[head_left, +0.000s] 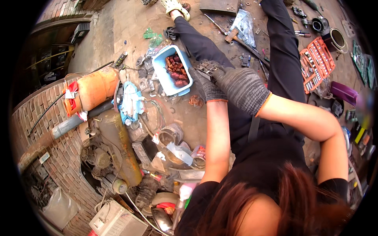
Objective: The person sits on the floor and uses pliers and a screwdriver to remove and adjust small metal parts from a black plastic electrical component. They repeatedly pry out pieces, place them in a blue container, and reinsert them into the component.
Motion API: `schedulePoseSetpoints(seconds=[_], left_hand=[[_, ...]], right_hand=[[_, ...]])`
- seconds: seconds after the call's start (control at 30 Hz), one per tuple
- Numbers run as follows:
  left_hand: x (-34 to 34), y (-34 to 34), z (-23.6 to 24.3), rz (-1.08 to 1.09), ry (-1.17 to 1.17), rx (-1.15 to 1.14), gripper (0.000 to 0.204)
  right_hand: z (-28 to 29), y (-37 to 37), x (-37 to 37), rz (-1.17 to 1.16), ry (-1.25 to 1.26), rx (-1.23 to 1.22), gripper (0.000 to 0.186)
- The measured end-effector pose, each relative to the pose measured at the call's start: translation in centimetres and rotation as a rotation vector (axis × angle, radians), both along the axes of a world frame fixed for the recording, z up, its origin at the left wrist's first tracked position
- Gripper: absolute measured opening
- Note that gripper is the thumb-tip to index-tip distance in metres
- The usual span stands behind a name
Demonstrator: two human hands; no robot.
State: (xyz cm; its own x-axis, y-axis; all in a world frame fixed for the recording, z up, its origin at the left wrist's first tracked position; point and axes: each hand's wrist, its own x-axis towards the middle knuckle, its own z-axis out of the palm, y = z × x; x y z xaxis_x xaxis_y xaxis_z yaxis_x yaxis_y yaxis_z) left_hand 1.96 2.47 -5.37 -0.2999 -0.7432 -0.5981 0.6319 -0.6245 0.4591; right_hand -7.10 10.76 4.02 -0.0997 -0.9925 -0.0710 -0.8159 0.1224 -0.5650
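Both my hands wear grey knit gloves with orange-edged cuffs and meet above my lap. My left hand (208, 87) is closed around the lower side of a small dark metal part with ridged edges (208, 67). My right hand (245, 87) presses against the same part from the right, its fingers bent and partly hidden. Whether it also grips a thin tool cannot be made out. Just left of my hands stands a light-blue plastic tub (159, 65) with reddish-brown copper coils (177, 70) in it. A small tangle of copper wire (195, 100) lies on the ground below the tub.
A hammer (244, 43) and a clear plastic bag (245, 25) lie between my outstretched legs. An orange socket-set case (317, 65) is open at right. At left are an orange gas cylinder (96, 89), a yellowish tank (118, 145) with a compressor, and cans (171, 134).
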Motion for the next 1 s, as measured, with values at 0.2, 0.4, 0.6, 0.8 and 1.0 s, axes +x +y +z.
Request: schedulePoseSetpoints(seconds=[0.2, 0.4, 0.6, 0.8, 1.0], left_hand=[[0.6, 0.8, 1.6, -0.206, -0.075, -0.060, 0.049], [2.5, -0.4, 1.8, -0.140, 0.120, -0.131, 0.048], [3.9, -2.8, 0.5, 0.128, 0.556, 0.214, 0.050], [2.1, -2.3, -0.6, 0.082, 0.642, 0.283, 0.042], [2.3, -1.7, 1.1, 0.093, 0.585, 0.269, 0.044]], right_hand=[[3.6, -1.0, -3.8, 0.145, -0.033, 0.225, 0.023], [5.2, -1.6, -2.6, 0.306, -0.017, 0.073, 0.019], [7.8, 3.2, -1.9, 0.062, 0.133, -0.220, 0.035], [5.5, 3.6, -1.1, 0.069, 0.164, -0.106, 0.038], [4.7, 3.3, -0.7, 0.060, 0.179, -0.131, 0.043]])
